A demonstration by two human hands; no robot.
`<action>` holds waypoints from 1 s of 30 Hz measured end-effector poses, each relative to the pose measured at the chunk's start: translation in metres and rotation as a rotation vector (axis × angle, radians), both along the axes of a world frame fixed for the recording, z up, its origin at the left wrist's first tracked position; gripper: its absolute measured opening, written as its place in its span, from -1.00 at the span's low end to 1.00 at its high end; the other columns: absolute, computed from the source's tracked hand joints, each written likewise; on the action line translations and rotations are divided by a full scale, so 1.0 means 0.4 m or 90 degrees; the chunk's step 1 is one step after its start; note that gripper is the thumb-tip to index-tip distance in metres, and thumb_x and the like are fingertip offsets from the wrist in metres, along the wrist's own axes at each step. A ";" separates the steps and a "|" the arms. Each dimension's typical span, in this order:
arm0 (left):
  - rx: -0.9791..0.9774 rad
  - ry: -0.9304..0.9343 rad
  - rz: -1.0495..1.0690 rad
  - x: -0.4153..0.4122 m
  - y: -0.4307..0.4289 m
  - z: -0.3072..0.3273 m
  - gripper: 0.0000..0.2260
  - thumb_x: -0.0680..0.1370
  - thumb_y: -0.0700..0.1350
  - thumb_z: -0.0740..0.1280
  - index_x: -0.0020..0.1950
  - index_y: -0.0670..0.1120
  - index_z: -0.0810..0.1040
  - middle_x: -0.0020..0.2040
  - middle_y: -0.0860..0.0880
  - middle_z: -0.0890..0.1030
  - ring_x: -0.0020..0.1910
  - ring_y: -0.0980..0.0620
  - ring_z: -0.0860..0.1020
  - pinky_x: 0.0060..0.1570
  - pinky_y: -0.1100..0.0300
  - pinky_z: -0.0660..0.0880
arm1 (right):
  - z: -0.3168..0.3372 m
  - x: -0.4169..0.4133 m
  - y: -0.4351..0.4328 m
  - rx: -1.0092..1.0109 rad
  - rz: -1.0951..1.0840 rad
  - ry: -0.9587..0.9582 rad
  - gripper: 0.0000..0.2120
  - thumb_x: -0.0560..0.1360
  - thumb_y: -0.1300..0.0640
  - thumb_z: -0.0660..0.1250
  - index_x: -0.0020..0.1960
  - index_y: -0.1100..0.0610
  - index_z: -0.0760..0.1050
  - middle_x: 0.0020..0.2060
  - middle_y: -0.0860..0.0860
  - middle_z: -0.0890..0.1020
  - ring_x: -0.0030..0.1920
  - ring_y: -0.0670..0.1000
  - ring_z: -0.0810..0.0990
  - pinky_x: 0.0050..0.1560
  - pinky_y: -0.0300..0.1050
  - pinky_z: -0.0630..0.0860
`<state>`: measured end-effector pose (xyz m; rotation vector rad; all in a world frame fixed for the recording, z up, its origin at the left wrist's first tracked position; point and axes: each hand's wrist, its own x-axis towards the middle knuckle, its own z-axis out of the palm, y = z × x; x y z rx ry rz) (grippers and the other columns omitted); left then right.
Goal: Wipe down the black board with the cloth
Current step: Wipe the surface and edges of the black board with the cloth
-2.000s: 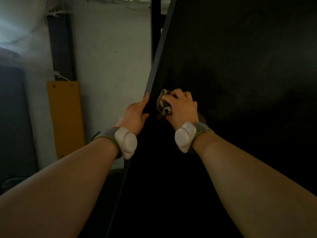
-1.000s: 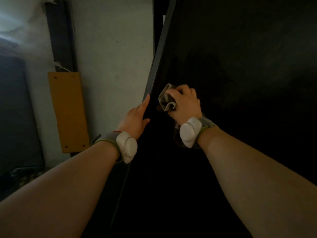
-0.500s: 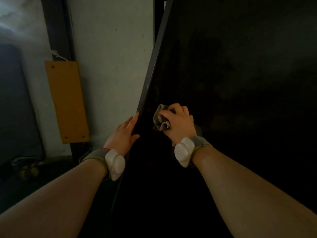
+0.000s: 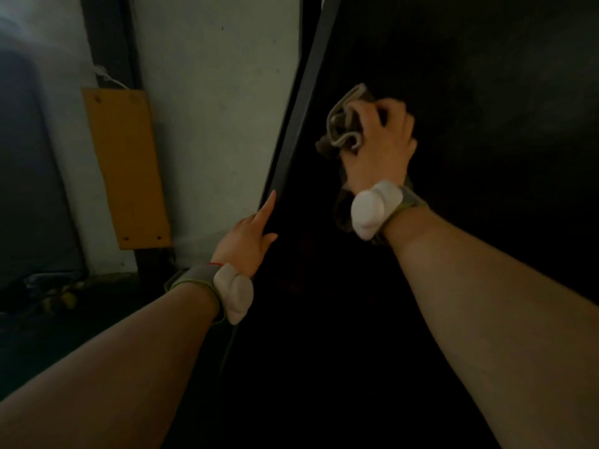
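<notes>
Now the right hand (image 4: 381, 147) clamps the bunched grey cloth (image 4: 343, 124) against the large black board (image 4: 470, 92) near its left edge, left hand (image 4: 249, 238) fingers straight, bracing; firm overlapping strokes would serve.

Black board (image 4: 453, 286), from twelve round to six o'clock: matt and dark, evenly smooth, with a faint dusty haze near one o'clock.
Edge strip (image 4: 301, 102) on its left side, at eleven o'clock: smooth grey with a slight sheen, metal-like.
Cloth (image 4: 342, 124), bunched in the right hand (image 4: 382, 147): soft woven fabric, grey-tan, in limp folds.
Wall (image 4: 210, 92) at ten o'clock: pale matt paint, lightly pitted.
Panel (image 4: 126, 166) at nine o'clock: ochre, flat, matt, wood-like.
Wrist straps (image 4: 194, 277): grey fabric.
Their pods (image 4: 372, 207): white, smooth plastic.
</notes>
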<state>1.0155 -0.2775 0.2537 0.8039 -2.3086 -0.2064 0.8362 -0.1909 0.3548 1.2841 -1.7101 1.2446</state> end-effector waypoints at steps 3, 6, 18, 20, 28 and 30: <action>-0.003 -0.032 -0.006 0.024 -0.016 -0.025 -0.34 0.61 -0.13 0.21 0.53 -0.02 -0.19 0.47 -0.13 0.28 0.40 -0.14 0.30 0.35 -0.02 0.25 | 0.006 -0.005 -0.035 0.043 -0.003 -0.067 -0.47 0.43 -0.01 0.38 0.36 -0.05 0.33 0.33 0.13 0.27 0.33 0.19 0.24 0.20 0.19 0.33; -0.003 -0.077 -0.005 0.048 -0.026 -0.062 -0.31 0.60 -0.12 0.23 0.53 -0.03 -0.19 0.50 -0.09 0.22 0.45 -0.10 0.23 0.39 -0.01 0.20 | -0.024 0.007 -0.048 0.048 -0.018 -0.054 -0.42 0.40 -0.05 0.40 0.37 -0.05 0.31 0.31 0.14 0.28 0.31 0.19 0.26 0.16 0.19 0.36; 0.006 -0.055 -0.009 0.046 -0.033 -0.094 -0.33 0.61 -0.16 0.21 0.53 -0.02 -0.20 0.39 -0.16 0.38 0.35 -0.17 0.33 0.31 0.00 0.29 | -0.186 0.060 -0.045 0.142 0.049 -0.020 -0.45 0.41 0.05 0.41 0.36 -0.04 0.35 0.29 0.15 0.30 0.26 0.21 0.26 0.14 0.22 0.40; 0.003 -0.043 -0.015 0.045 -0.033 -0.098 -0.34 0.61 -0.18 0.21 0.53 -0.03 -0.19 0.37 -0.19 0.40 0.33 -0.19 0.36 0.28 0.04 0.28 | -0.206 0.068 -0.044 0.152 0.052 -0.016 -0.45 0.41 0.05 0.41 0.36 -0.04 0.35 0.28 0.15 0.30 0.26 0.21 0.26 0.14 0.21 0.39; 0.000 0.006 -0.005 0.037 -0.034 -0.158 -0.30 0.58 -0.18 0.24 0.54 0.02 -0.17 0.50 -0.10 0.23 0.43 -0.09 0.27 0.39 0.06 0.23 | -0.335 0.099 -0.039 0.218 0.073 0.005 -0.47 0.41 0.03 0.40 0.34 -0.04 0.35 0.29 0.14 0.29 0.26 0.21 0.24 0.15 0.22 0.32; 0.021 0.008 0.003 0.041 -0.038 -0.187 -0.28 0.58 -0.16 0.25 0.54 0.06 -0.19 0.52 -0.07 0.18 0.46 -0.08 0.22 0.42 -0.02 0.22 | -0.348 0.100 -0.037 0.230 0.073 0.018 -0.48 0.42 0.02 0.40 0.34 -0.05 0.35 0.29 0.13 0.29 0.25 0.20 0.24 0.17 0.21 0.31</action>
